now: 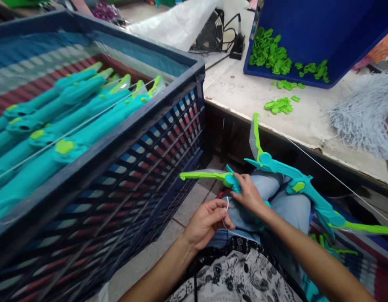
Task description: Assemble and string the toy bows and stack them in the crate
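My left hand (208,222) is closed, its thumb and fingers pinching a thin white string (227,205) bent into a loop. My right hand (248,193) is wrapped round the turquoise part of a toy bow, whose lime-green limb (203,175) points left over the floor. The rest of this bow is mostly hidden under my right hand and forearm, above my lap. A second turquoise toy bow (283,170) lies across my knees, with green limbs at both ends and a white string (326,168) running taut along its far side.
At left stands a dark blue plastic crate (156,138) holding several turquoise bows. On the white worktable (225,88) a tipped blue bin (307,37) spills small green parts (278,105). A bundle of pale strings (366,111) and a black fan (211,31) are there too.
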Action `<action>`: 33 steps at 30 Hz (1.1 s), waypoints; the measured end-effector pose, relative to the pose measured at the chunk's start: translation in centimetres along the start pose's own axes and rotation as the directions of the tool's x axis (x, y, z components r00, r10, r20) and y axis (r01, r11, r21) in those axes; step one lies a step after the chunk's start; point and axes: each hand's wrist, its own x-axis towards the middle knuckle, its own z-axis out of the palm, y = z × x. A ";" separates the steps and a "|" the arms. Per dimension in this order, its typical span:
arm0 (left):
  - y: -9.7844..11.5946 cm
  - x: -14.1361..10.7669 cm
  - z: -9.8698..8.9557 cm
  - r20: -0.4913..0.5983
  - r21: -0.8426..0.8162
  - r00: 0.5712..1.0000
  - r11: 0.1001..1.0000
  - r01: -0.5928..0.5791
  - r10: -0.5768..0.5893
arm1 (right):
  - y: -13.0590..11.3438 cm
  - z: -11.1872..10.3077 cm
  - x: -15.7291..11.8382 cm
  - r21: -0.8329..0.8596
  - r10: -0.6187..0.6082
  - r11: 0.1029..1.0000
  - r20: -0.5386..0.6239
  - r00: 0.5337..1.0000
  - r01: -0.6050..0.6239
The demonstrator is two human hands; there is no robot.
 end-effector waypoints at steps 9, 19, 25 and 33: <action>5.9 1.8 0.6 -0.166 0.491 0.879 0.810 -0.320 0.448 | 3.5 -6.1 -1.0 0.639 -0.107 0.754 0.352 0.930 -0.155; 11.4 5.4 2.6 0.071 0.840 0.804 0.400 -0.368 0.590 | 3.6 -5.1 -1.6 0.645 -0.080 0.741 0.361 0.929 -0.187; 11.9 5.3 2.6 0.087 0.862 0.823 0.372 -0.344 0.562 | 3.8 -4.9 -1.4 0.657 -0.105 0.735 0.355 0.929 -0.168; 12.6 5.6 2.5 0.144 0.889 0.840 0.304 -0.342 0.524 | 3.5 -5.0 -1.6 0.656 -0.102 0.735 0.354 0.930 -0.170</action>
